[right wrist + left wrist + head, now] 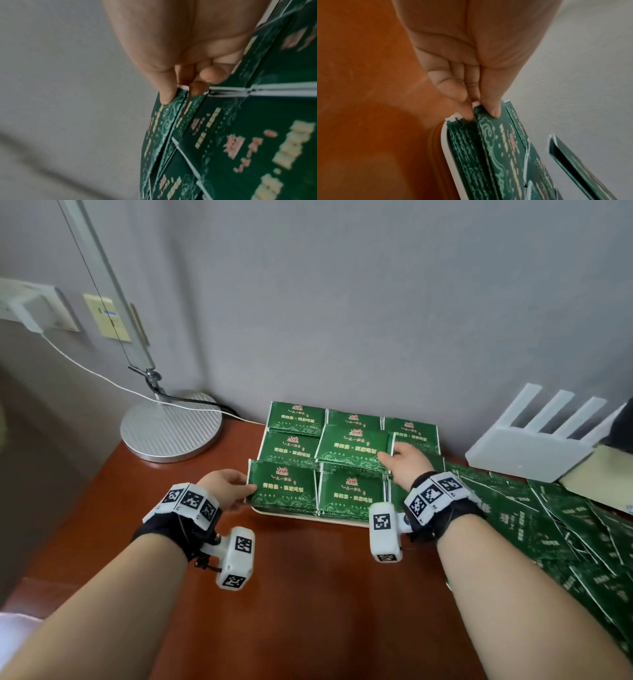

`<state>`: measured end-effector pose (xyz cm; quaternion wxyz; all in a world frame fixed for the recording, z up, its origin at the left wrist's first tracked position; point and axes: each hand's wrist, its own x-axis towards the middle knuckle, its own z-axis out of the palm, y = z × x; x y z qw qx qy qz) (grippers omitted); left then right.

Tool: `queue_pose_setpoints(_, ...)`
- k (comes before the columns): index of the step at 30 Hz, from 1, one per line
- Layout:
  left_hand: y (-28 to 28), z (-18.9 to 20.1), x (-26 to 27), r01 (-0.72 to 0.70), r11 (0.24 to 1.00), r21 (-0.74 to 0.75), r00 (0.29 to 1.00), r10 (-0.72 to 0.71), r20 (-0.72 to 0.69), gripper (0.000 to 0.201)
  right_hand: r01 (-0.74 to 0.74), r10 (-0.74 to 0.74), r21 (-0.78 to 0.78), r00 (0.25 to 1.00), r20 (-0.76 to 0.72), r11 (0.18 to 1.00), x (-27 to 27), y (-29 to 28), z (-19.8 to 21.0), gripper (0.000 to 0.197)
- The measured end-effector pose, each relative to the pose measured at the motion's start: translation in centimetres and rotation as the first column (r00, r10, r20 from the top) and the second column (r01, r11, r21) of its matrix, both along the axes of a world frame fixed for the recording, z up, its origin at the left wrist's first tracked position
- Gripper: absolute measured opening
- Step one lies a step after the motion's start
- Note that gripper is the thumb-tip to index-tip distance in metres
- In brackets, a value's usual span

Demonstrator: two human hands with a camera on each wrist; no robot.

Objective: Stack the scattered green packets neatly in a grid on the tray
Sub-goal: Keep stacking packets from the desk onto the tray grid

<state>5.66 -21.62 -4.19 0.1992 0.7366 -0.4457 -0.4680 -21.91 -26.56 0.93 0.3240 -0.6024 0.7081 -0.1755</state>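
Note:
Green packets stand in a three-by-three grid of stacks on a white tray point(308, 515) near the wall. My left hand point(227, 489) pinches the top packet of the front-left stack point(282, 486) at its left corner; in the left wrist view the thumb point(493, 108) lies on the packet point(489, 142) with fingers under it. My right hand point(406, 462) pinches the right edge of the middle packet point(354, 446), lifted slightly above its stack. The right wrist view shows the thumb point(165, 97) on that packet point(157, 129).
A heap of loose green packets point(555, 529) covers the table on the right. A white router point(534, 436) with antennas stands behind it. A lamp base point(171, 428) with cables sits at the back left. The brown table point(308, 594) stretches in front of the tray.

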Motion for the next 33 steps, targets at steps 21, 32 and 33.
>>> queue_pose_setpoints(21, -2.6, -2.1, 0.3, -0.078, 0.991, 0.113, 0.988, 0.092, -0.12, 0.016, -0.093, 0.113, 0.225, 0.991, -0.077, 0.97, 7.9, -6.1, -4.8, 0.026)
queue_pose_setpoints(32, -2.5, -1.9, 0.3, -0.037, 0.995, 0.089, 0.999, 0.04, -0.031, 0.012, -0.108, 0.152, 0.238, 0.973, -0.175, 0.965, 8.5, -6.3, -4.4, 0.032)
queue_pose_setpoints(33, -2.4, -1.7, 0.3, -0.028, 0.996, 0.085, 1.0, 0.028, -0.001, 0.008, -0.107, 0.151, 0.235, 0.972, -0.18, 0.966, 8.2, -6.2, -4.1, 0.031)
